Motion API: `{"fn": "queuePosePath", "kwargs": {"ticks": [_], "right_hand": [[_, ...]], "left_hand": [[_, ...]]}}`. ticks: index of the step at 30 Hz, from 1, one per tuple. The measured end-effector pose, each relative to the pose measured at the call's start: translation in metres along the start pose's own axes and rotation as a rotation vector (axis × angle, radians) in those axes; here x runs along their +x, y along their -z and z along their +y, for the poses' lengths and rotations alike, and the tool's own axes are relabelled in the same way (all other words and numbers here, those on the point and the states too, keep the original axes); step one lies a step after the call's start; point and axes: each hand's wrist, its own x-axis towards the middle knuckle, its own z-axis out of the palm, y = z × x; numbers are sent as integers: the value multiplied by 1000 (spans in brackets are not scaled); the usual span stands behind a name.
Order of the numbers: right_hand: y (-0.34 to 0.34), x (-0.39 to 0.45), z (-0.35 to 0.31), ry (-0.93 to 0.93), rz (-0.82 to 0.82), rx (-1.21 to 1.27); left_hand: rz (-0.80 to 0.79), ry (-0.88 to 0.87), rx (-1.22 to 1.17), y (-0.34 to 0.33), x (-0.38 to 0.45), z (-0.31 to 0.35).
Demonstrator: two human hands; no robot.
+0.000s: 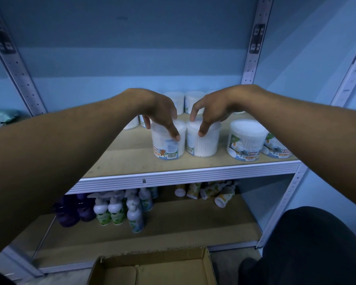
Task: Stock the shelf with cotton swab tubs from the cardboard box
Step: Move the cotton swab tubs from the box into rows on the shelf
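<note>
This looks like a shop stockroom or retail aisle. A metal rack with slotted uprights (253,48) carries wooden shelves (136,145) against a plain blue wall (132,48). Many identical tubs of cotton buds (246,139) with printed labels and barcodes stand in rows on the upper shelf. On the lower shelf are grouped pump bottles (115,208), dark purple bottles (74,210) and toppled tubes (212,191). An open cardboard box (152,268) sits on the floor below.

Two bare arms and a dark knee

The left hand (160,112) and right hand (212,110) wear nothing, no sleeves, and the leg (308,243) wears black trousers.
</note>
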Motion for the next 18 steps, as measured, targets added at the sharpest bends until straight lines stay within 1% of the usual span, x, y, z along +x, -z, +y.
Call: {"fn": "queuePosePath", "kwargs": {"ticks": [3,6,7,9,11,12,14,18], "right_hand": [[2,2,3,12,-83,38],[5,-1,1,18,-141,-4],[7,-2,0,17,-131,-18],[9,-6,-4,10,-52,-42],[8,-7,-7,-17,33,-122],[7,-5,-8,-44,45,-158],[4,-1,-10,-94,29,-187],[-1,3,-13,-120,4,-209]], "left_hand": [[9,30,-7,-1,-1,2],[-9,28,-19,0,-1,0],[-11,18,-18,0,-1,-1],[6,-12,-3,2,-2,-2],[13,-34,17,5,-3,-4],[4,-39,29,6,-3,-4],[-31,-47,57,7,-3,-4],[-71,-76,68,5,1,-6]]}}
